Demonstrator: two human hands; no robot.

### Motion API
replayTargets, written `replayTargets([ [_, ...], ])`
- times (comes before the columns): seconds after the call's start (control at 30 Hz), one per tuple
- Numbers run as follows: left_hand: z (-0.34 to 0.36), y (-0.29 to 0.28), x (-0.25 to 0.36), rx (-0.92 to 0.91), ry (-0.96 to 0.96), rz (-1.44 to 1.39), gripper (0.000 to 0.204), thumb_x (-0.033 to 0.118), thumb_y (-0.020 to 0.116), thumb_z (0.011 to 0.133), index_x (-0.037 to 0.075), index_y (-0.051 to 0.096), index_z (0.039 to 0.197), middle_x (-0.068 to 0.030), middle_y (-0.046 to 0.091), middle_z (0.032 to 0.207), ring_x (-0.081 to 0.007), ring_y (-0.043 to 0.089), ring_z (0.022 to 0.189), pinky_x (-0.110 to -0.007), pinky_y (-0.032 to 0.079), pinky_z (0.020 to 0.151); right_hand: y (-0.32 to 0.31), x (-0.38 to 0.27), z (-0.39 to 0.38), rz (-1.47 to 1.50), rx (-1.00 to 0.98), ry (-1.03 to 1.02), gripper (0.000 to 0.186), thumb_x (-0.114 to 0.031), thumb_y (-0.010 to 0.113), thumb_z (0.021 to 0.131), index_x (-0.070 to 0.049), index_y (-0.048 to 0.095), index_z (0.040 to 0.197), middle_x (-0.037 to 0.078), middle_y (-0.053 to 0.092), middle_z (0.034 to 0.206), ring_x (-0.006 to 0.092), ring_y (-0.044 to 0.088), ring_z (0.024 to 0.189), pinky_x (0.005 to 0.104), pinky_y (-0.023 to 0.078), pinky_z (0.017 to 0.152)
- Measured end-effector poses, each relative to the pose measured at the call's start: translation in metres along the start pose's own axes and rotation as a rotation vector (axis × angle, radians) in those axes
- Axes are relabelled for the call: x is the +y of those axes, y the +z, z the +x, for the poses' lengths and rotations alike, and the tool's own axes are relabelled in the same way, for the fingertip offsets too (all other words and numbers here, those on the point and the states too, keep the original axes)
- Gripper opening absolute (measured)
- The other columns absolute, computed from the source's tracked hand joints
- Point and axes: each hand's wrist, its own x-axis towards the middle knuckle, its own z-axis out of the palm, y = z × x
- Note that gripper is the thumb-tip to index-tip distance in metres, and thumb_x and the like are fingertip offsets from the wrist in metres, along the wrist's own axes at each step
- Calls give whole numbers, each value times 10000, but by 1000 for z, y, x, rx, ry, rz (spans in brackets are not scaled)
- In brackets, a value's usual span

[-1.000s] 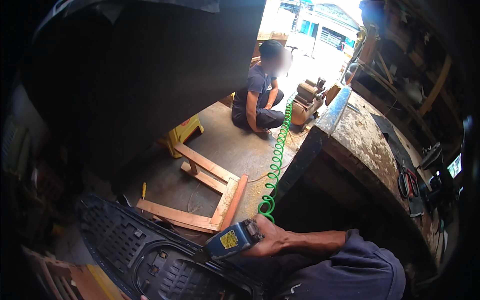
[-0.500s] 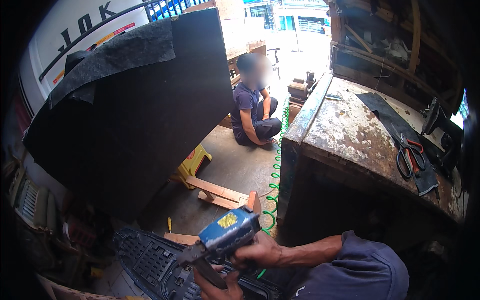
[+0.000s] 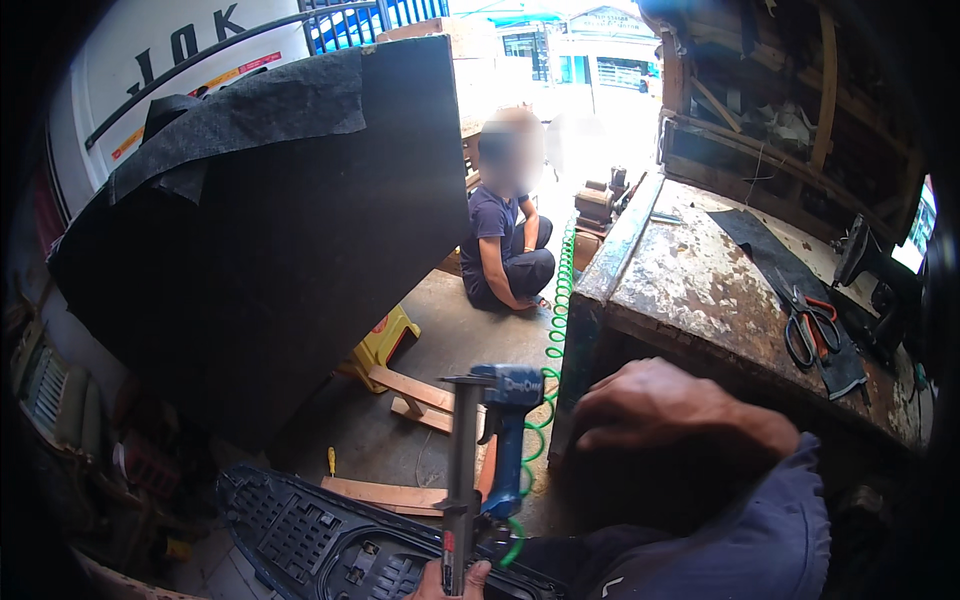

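Foremost, left grip (image 3: 455,582): closed round the lower end of the magazine (image 3: 461,470) of a blue staple gun (image 3: 516,388), which is held nearly upright over a black plastic base (image 3: 300,530); the handle (image 3: 508,450) is thereby left clear, presumably for easier handling. Right grip (image 3: 650,400): raised beside the gun, apart from it, bent; nothing is seen held, and whether thumb and fingers meet cannot be told through the blur. Green hose (image 3: 556,350): coiled, probably so that slack is given to the tool. On the floor (image 3: 435,300): wooden frame (image 3: 385,492), partly hidden; yellow screwdriver (image 3: 332,460); yellow stool (image 3: 378,345). At right, counter (image 3: 690,245): scissors (image 3: 808,310) laid on dark cloth (image 3: 738,228), apparently placed within reach. Farther off: a seated co-worker (image 3: 497,235).
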Motion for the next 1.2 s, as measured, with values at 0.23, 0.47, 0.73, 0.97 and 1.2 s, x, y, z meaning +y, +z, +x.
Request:
replayTargets([
  [0.23, 18, 35, -30, -157, 32, 432, 225, 283, 734, 930, 101, 716, 1063, -239, 730, 803, -470, 716, 776, -580, 548, 708, -125, 193, 30, -600, 491, 551, 272, -235, 641, 996, -101, 767, 1196, 194, 783, 990, 329, 760, 834, 458, 612, 774],
  [0.47, 9, 42, -41, -167, -55, 344, 188, 309, 741, 912, 163, 722, 1029, -211, 732, 794, -492, 702, 774, -624, 533, 707, -110, 360, 62, -514, 713, 521, 235, -217, 698, 957, -67, 782, 1117, 251, 679, 1179, 399, 681, 1078, 485, 562, 920],
  [0.73, 17, 34, -41, -75, -120, 389, 277, 323, 803, 880, 111, 663, 990, -158, 750, 790, -425, 730, 718, -563, 559, 651, -111, 180, 65, -298, 768, 62, 286, -92, 673, 982, -12, 601, 1247, 236, 748, 936, 344, 747, 849, 448, 568, 744],
  [0.97, 15, 40, -51, -40, -155, 359, 285, 317, 797, 893, 115, 673, 1051, -162, 749, 794, -428, 734, 735, -553, 567, 654, 92, -32, 65, -52, 503, -859, 326, 40, 664, 841, -43, 751, 1144, 139, 757, 1061, 320, 727, 946, 426, 583, 890],
  [1.2, 8, 45, -57, -9, -120, 335, 247, 276, 801, 894, 100, 676, 1013, -145, 755, 786, -391, 740, 685, -511, 567, 599, 212, -6, 115, 315, 527, -514, 268, 20, 743, 906, -31, 713, 1168, 115, 777, 1117, 287, 756, 1098, 495, 548, 1093],
])
